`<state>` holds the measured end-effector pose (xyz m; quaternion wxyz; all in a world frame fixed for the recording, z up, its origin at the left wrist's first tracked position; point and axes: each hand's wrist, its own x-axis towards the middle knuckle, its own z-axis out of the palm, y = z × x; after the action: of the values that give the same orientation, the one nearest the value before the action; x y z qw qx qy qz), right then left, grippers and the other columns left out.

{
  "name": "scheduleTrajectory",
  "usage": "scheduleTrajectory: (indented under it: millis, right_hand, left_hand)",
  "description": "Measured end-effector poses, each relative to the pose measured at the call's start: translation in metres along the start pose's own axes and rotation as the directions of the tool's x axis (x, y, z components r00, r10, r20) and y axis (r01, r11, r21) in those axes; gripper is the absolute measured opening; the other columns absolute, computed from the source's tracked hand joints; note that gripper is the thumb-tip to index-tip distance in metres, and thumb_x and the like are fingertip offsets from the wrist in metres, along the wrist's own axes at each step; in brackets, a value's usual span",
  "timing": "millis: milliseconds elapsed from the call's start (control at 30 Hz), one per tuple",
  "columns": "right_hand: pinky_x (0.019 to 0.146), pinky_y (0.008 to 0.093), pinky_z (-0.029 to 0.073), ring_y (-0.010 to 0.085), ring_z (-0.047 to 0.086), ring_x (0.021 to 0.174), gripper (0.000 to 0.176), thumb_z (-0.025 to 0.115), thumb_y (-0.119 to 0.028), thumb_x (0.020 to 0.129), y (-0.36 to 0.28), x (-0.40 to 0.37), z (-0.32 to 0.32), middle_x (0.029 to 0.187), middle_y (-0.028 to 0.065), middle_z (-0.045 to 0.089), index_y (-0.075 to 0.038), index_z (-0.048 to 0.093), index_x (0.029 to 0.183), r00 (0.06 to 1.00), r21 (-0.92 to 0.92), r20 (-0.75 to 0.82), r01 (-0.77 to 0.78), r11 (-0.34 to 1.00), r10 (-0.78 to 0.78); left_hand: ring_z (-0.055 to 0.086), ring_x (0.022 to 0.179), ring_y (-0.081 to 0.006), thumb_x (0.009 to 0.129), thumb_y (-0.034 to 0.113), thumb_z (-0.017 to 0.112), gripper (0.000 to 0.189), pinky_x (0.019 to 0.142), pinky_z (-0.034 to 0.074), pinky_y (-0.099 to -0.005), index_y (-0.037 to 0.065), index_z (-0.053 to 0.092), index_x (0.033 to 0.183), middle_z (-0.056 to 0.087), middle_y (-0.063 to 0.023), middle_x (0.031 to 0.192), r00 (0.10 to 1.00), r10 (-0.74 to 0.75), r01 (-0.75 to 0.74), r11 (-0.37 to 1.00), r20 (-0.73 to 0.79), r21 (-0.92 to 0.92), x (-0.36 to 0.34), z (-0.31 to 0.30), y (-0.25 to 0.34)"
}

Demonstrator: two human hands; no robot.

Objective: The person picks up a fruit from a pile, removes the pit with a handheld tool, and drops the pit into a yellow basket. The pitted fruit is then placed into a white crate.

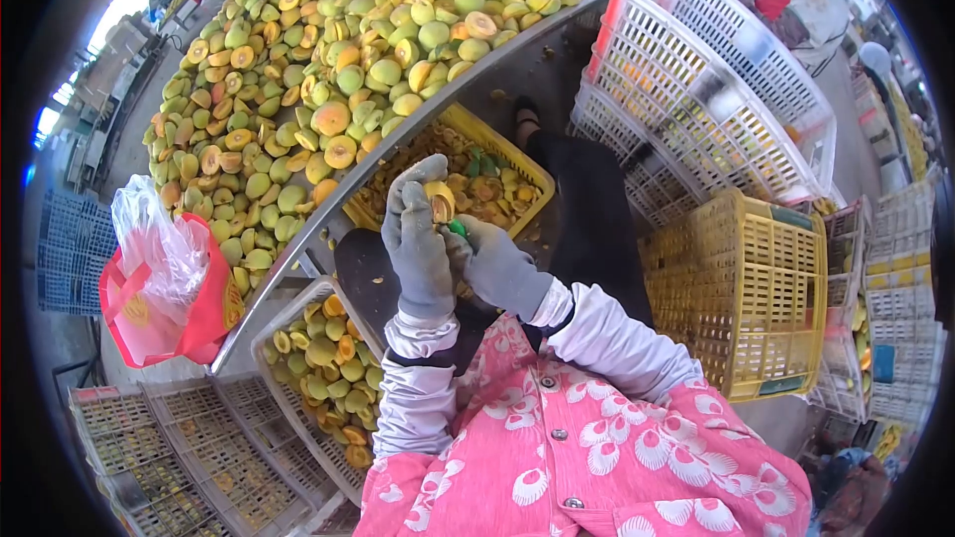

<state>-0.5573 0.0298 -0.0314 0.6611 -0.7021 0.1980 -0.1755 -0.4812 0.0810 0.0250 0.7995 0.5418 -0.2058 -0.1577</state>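
Observation:
My left hand (pixel 419 239), in a grey work glove, is closed around a peach half (pixel 440 201) with its orange cut side showing. Gripped in my gloved right hand (pixel 497 261) is a small tool with a green handle (pixel 457 228); its working end is hidden against the fruit. Both hands meet over my lap. Just beyond them, a yellow crate (pixel 542 184) on the floor contains fruit scraps, pits and a few leaves. A large heap of cut peaches (pixel 328 70) covers the metal table (pixel 398 136) in front.
To my left stands a crate of peach halves (pixel 323 363), with stacked crates (pixel 199 447) behind it. A red bag (pixel 164 288) holding clear plastic hangs by the table corner. White crates (pixel 706 80) and a yellow crate (pixel 741 293) stand right. Another person (pixel 816 0) is at upper right.

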Motion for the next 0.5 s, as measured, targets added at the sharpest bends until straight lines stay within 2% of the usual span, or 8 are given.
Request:
scheduleTrajectory:
  millis: [33, 67, 133, 167, 233, 333, 467, 500]
  right_hand:
    - [0.076, 0.0422, 0.048, 0.0425, 0.062, 0.087, 0.032, 0.054, -0.034, 0.100, -0.002, 0.001, 0.002, 0.087, 0.0261, 0.064, -0.003, 0.057, 0.107, 0.998, 0.171, 0.059, -0.038, 0.984, 0.028]
    - [0.076, 0.0422, 0.048, 0.0425, 0.062, 0.087, 0.032, 0.054, -0.034, 0.100, -0.004, -0.001, 0.003, 0.087, 0.0261, 0.064, -0.003, 0.057, 0.107, 0.998, 0.177, 0.055, -0.038, 0.984, 0.029]
    - [0.073, 0.0401, 0.048, 0.0420, 0.062, 0.082, 0.033, 0.055, -0.034, 0.100, -0.012, -0.009, 0.005, 0.083, 0.0238, 0.064, -0.003, 0.056, 0.110, 0.991, 0.136, -0.080, 0.120, 0.983, -0.110]
    - [0.073, 0.0401, 0.048, 0.0420, 0.062, 0.082, 0.033, 0.055, -0.034, 0.100, -0.021, -0.010, 0.004, 0.083, 0.0238, 0.064, -0.003, 0.056, 0.110, 0.991, 0.138, -0.081, 0.121, 0.983, -0.111]
    - [0.069, 0.0401, 0.048, 0.0424, 0.062, 0.077, 0.033, 0.055, -0.035, 0.100, -0.036, -0.012, 0.000, 0.081, 0.0225, 0.064, -0.003, 0.055, 0.107, 0.980, 0.060, -0.121, 0.166, 0.984, -0.158]
    - [0.067, 0.0404, 0.049, 0.0432, 0.061, 0.075, 0.033, 0.054, -0.036, 0.100, -0.035, -0.011, -0.003, 0.080, 0.0216, 0.064, -0.003, 0.054, 0.105, 0.977, -0.015, -0.126, 0.173, 0.985, -0.173]
    - [0.067, 0.0403, 0.048, 0.0398, 0.063, 0.074, 0.033, 0.054, -0.036, 0.100, -0.025, -0.012, 0.001, 0.079, 0.0211, 0.063, -0.003, 0.053, 0.103, 0.976, 0.050, -0.114, 0.194, 0.980, -0.187]
    - [0.068, 0.0401, 0.048, 0.0366, 0.064, 0.074, 0.034, 0.054, -0.037, 0.100, -0.022, -0.011, 0.003, 0.078, 0.0195, 0.064, -0.003, 0.054, 0.103, 0.979, 0.100, -0.076, 0.196, 0.976, -0.189]
  left_hand:
    - [0.057, 0.103, -0.0171, 0.104, 0.029, 0.045, 0.037, 0.093, 0.045, -0.0307, 0.000, 0.060, 0.120, 0.063, -0.0091, 0.110, 0.998, 0.065, -0.066, 0.998, 0.022, 0.026, 0.002, 0.001, 0.001]
    - [0.057, 0.103, -0.0171, 0.104, 0.029, 0.045, 0.037, 0.093, 0.045, -0.0307, 0.000, 0.060, 0.120, 0.063, -0.0091, 0.110, 0.998, 0.063, -0.064, 0.998, 0.026, 0.030, 0.000, 0.001, 0.004]
    - [0.060, 0.076, -0.0081, 0.103, 0.033, 0.049, 0.037, 0.065, 0.049, -0.0186, 0.001, 0.061, 0.118, 0.066, -0.0083, 0.107, 0.996, -0.085, 0.085, 0.996, 0.011, 0.000, -0.005, 0.002, 0.016]
    - [0.060, 0.076, -0.0081, 0.103, 0.033, 0.049, 0.037, 0.065, 0.049, -0.0186, 0.001, 0.061, 0.118, 0.066, -0.0083, 0.107, 0.996, -0.084, 0.084, 0.996, 0.012, 0.002, -0.005, 0.006, 0.022]
    - [0.053, 0.057, -0.0040, 0.103, 0.033, 0.048, 0.037, 0.045, 0.042, -0.0161, 0.002, 0.060, 0.118, 0.067, -0.0081, 0.104, 1.000, -0.001, -0.001, 0.998, -0.017, -0.069, -0.007, 0.015, 0.032]
    - [0.043, 0.044, -0.0020, 0.104, 0.033, 0.047, 0.037, 0.032, 0.030, -0.0161, 0.002, 0.059, 0.117, 0.066, -0.0076, 0.102, 0.999, 0.005, -0.008, 0.997, -0.046, -0.077, -0.009, 0.019, 0.032]
    - [0.052, 0.058, -0.0045, 0.104, 0.031, 0.047, 0.035, 0.046, 0.041, -0.0161, 0.001, 0.061, 0.113, 0.066, -0.0075, 0.101, 0.999, -0.006, 0.005, 1.000, -0.050, -0.018, -0.017, 0.018, 0.036]
    - [0.055, 0.067, -0.0063, 0.104, 0.029, 0.047, 0.033, 0.057, 0.043, -0.0181, 0.000, 0.062, 0.111, 0.066, -0.0074, 0.101, 1.000, 0.031, -0.030, 0.999, -0.007, 0.041, -0.015, 0.010, 0.031]
